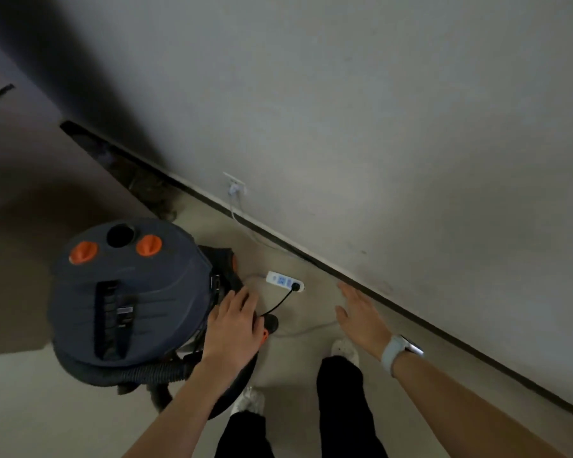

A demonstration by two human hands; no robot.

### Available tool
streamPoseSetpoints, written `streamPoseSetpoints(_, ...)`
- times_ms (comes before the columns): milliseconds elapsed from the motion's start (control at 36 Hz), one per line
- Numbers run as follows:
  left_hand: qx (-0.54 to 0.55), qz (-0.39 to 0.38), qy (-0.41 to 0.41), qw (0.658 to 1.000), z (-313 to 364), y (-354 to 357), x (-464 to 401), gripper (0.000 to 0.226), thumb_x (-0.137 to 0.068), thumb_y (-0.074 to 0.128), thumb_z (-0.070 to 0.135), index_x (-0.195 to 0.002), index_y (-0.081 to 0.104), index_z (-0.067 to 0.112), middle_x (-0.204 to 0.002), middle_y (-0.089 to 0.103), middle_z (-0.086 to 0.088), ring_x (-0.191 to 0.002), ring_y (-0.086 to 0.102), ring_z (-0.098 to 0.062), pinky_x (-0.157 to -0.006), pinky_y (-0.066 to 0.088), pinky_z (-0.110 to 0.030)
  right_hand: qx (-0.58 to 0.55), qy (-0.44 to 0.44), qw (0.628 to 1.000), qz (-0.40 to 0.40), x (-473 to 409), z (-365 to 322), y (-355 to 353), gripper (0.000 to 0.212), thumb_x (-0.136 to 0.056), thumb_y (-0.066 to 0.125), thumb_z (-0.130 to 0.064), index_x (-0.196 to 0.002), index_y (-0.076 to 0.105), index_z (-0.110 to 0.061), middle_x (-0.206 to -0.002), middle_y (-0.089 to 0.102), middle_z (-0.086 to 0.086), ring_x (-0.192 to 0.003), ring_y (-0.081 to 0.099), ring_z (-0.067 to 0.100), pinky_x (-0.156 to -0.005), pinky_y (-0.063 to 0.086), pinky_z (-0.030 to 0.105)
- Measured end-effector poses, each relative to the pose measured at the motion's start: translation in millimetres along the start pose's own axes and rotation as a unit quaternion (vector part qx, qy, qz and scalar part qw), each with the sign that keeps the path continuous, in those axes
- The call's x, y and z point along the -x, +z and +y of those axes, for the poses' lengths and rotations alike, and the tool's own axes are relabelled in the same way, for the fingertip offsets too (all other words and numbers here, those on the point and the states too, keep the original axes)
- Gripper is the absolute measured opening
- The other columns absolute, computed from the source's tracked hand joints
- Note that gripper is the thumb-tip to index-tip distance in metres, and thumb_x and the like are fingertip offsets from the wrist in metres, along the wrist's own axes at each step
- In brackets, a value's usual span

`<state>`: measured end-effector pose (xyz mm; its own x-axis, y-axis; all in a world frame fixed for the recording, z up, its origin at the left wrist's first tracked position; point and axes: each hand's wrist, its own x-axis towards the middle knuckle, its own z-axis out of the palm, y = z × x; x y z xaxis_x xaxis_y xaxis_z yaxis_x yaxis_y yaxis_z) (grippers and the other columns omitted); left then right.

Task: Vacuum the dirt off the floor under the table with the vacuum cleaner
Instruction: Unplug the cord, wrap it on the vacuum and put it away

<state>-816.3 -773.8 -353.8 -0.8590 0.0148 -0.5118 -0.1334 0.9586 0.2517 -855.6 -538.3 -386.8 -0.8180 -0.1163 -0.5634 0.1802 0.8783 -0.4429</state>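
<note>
1. Placement first: the dark grey drum-shaped vacuum cleaner with two orange knobs (126, 292) stands on the pale floor (311, 385) close to the white wall (344, 127), probably because its power comes from there.
2. Its black cable (280, 301) runs to a white plastic power strip (283, 281) lying on the floor just beside the machine, and the strip's own white lead climbs to a white wall socket (235, 186) above the dark skirting.
3. With the plug seated in the strip, the machine looks ready for power; I judge the step in hand to be switching it on or taking hold of it to move it off.
4. A ribbed dark grey hose (136, 371) curls round the near side of the drum; its nozzle end is not visible.
5. What seems to be a brown table (30, 176) fills the left, with dark debris in the gap by the wall, so the floor under it is likely the goal.
6. The left hand (234, 328) lies palm down on the drum's right edge, fingers spread and fairly straight, pressing or resting, not clasping.
7. The right hand (361, 312) hovers above the floor near the skirting, flat and empty, with a pale wristwatch (394, 353) on the wrist.
8. Both forearms reach forward and down, and white shoes (344, 350) stand just behind the strip.
</note>
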Motion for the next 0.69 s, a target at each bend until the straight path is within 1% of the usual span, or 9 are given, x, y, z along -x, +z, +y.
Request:
streamPoseSetpoints(56, 0.003, -0.014, -0.018, 1.000, 3, 21, -23, 0.055, -0.101, 0.034, 0.038, -0.151, 0.020, 0.021, -0.158, 0.018, -0.001, -0.147, 0.013, -0.021, -0.115, 0.020, -0.039, 0.009, -0.011, 1.000, -0.019, -34, 15, 10, 0.052, -0.096, 0.046, -0.016, -0.146, 0.031, -0.014, -0.141, 0.043, 0.013, -0.129, 0.041, 0.029, -0.107, 0.035, 0.038)
streamPoseSetpoints(194, 0.032, -0.022, -0.070, 0.997, 18, 98, -110, 0.054, -0.101, 0.033, 0.037, -0.151, 0.019, 0.023, -0.155, 0.025, 0.001, -0.145, 0.018, -0.019, -0.114, 0.023, -0.036, 0.059, -0.054, 0.994, -0.079, -137, 73, 51, 0.049, -0.097, 0.045, -0.015, -0.145, 0.034, -0.013, -0.138, 0.045, 0.014, -0.127, 0.043, 0.027, -0.106, 0.035, 0.033)
streamPoseSetpoints(278, 0.052, -0.042, -0.069, 0.995, 28, 159, -172, 0.055, -0.100, 0.032, 0.039, -0.151, 0.018, 0.022, -0.157, 0.021, -0.002, -0.144, 0.020, -0.021, -0.114, 0.024, -0.038, 0.110, -0.076, 0.986, -0.102, -201, 118, 91, 0.049, -0.098, 0.046, -0.019, -0.145, 0.035, -0.014, -0.139, 0.046, 0.012, -0.126, 0.045, 0.026, -0.104, 0.038, 0.033)
streamPoseSetpoints(333, 0.057, -0.062, -0.062, 0.995, 31, 198, -207, 0.058, -0.100, 0.033, 0.041, -0.152, 0.016, 0.022, -0.158, 0.017, -0.003, -0.145, 0.017, -0.022, -0.115, 0.022, -0.040, 0.131, -0.083, 0.982, -0.108, -237, 141, 116, 0.047, -0.098, 0.046, -0.021, -0.144, 0.037, -0.016, -0.137, 0.047, 0.010, -0.126, 0.046, 0.025, -0.102, 0.040, 0.033)
streamPoseSetpoints(417, 0.045, -0.090, -0.058, 0.993, 19, 262, -262, 0.063, -0.099, 0.035, 0.045, -0.152, 0.010, 0.021, -0.160, 0.010, -0.003, -0.147, 0.008, -0.021, -0.117, 0.016, -0.045, 0.161, -0.121, 0.972, -0.118, -295, 171, 163, 0.045, -0.097, 0.047, -0.024, -0.141, 0.041, -0.016, -0.132, 0.050, 0.009, -0.122, 0.047, 0.024, -0.098, 0.041, 0.032)
streamPoseSetpoints(472, 0.033, -0.109, -0.066, 0.991, 6, 306, -301, 0.065, -0.099, 0.036, 0.046, -0.152, 0.010, 0.020, -0.159, 0.011, -0.004, -0.146, 0.011, -0.023, -0.116, 0.017, -0.046, 0.180, -0.148, 0.965, -0.123, -338, 193, 202, 0.044, -0.097, 0.048, -0.023, -0.140, 0.042, -0.015, -0.133, 0.050, 0.008, -0.123, 0.045, 0.024, -0.098, 0.040, 0.032)
streamPoseSetpoints(528, 0.029, -0.121, -0.076, 0.989, -3, 341, -336, 0.063, -0.098, 0.037, 0.045, -0.150, 0.017, 0.017, -0.155, 0.023, -0.006, -0.140, 0.023, -0.025, -0.112, 0.025, -0.043, 0.193, -0.169, 0.958, -0.130, -375, 210, 236, 0.045, -0.097, 0.049, -0.022, -0.141, 0.041, -0.014, -0.138, 0.046, 0.007, -0.128, 0.041, 0.023, -0.101, 0.037, 0.031)
streamPoseSetpoints(611, 0.030, -0.126, -0.074, 0.989, -6, 380, -377, 0.051, -0.099, 0.038, 0.044, -0.141, 0.034, 0.015, -0.135, 0.048, -0.009, -0.120, 0.048, -0.026, -0.094, 0.039, -0.036, 0.226, -0.210, 0.941, -0.140, -420, 235, 278, 0.053, -0.098, 0.048, -0.026, -0.147, 0.030, -0.016, -0.147, 0.037, 0.005, -0.135, 0.033, 0.022, -0.103, 0.033, 0.030)
streamPoseSetpoints(694, 0.067, -0.108, -0.080, 0.989, -5, 407, -405, 0.041, -0.101, 0.034, 0.044, -0.123, 0.050, 0.012, -0.117, 0.060, -0.011, -0.105, 0.058, -0.028, -0.082, 0.042, -0.033, 0.225, -0.232, 0.935, -0.147, -457, 254, 307, 0.062, -0.096, 0.051, -0.035, -0.151, 0.022, -0.026, -0.146, 0.035, 0.003, -0.133, 0.032, 0.022, -0.101, 0.034, 0.031)
